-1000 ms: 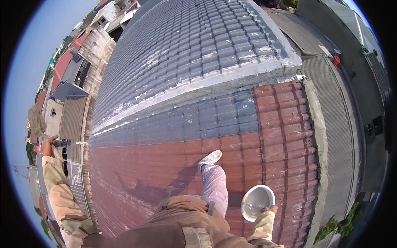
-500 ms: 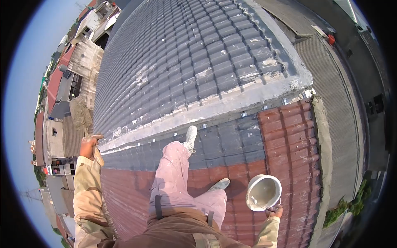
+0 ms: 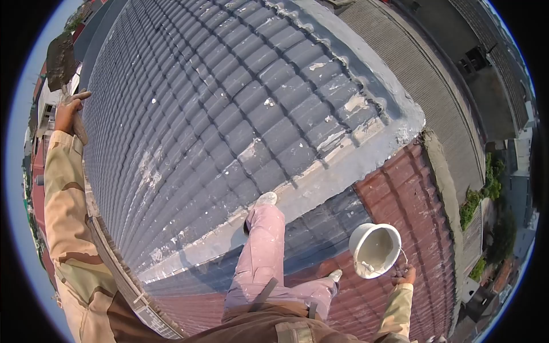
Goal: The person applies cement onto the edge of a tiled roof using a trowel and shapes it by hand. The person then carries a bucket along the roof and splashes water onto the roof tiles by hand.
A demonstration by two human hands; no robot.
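Observation:
At the far left, my left hand (image 3: 70,112) is raised and closed round the wooden handle of a trowel (image 3: 60,62), one finger stuck out to the side. The trowel's broad, dark blade points up and looks coated with a grey-brown material. Low on the right, my right hand (image 3: 405,275) grips the wire handle of a white bucket (image 3: 358,243). The bucket is tilted towards me, and pale grey residue shows inside it. One of my shoes (image 3: 267,199) is on the pale ridge band (image 3: 326,197); the other stays lower, by the red tiles (image 3: 394,180).
Grey roof tiles (image 3: 229,126) with white splashes slope away ahead. A grey-coated edge (image 3: 366,63) runs along their right side. Beyond a rough cement edge (image 3: 443,188) lies a lower corrugated roof (image 3: 412,74), with a drop and plants (image 3: 492,177). Houses lie below on the left.
My front foot has stepped up from the dark painted strip onto the ridge band. The trowel and left arm have swung upward and left. The bucket has shifted slightly right with my right hand.

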